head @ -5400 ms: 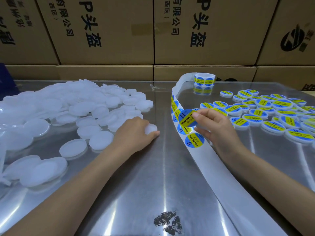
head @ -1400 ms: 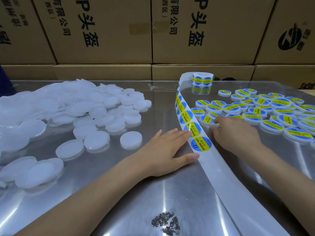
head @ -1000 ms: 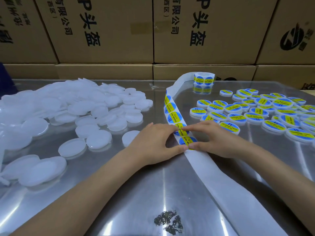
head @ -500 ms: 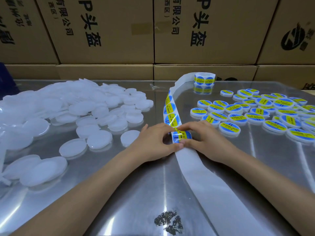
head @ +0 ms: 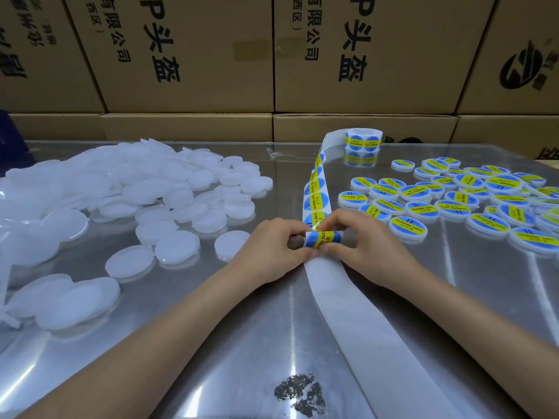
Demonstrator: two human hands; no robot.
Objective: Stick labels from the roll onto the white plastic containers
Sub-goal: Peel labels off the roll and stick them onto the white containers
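A white backing strip (head: 357,300) runs from the label roll (head: 363,140) at the back down the table's middle. Blue-and-yellow round labels sit on its far stretch; the near stretch is bare. My left hand (head: 272,252) and my right hand (head: 363,246) meet over the strip and pinch it where it folds, at the nearest label (head: 323,239), which bends over the fold. A heap of plain white plastic containers (head: 121,201) lies to the left, one (head: 231,244) just beside my left hand. Labelled containers (head: 453,201) spread out to the right.
The shiny metal table (head: 211,343) carries a dark scuffed patch (head: 301,394) near its front edge. Stacked cardboard boxes (head: 193,52) wall off the back. A dark blue object (head: 12,137) shows at the far left edge.
Both hands left the containers and came together on the strip. They drew it toward me and folded it at the nearest label, which now bends over the fold.
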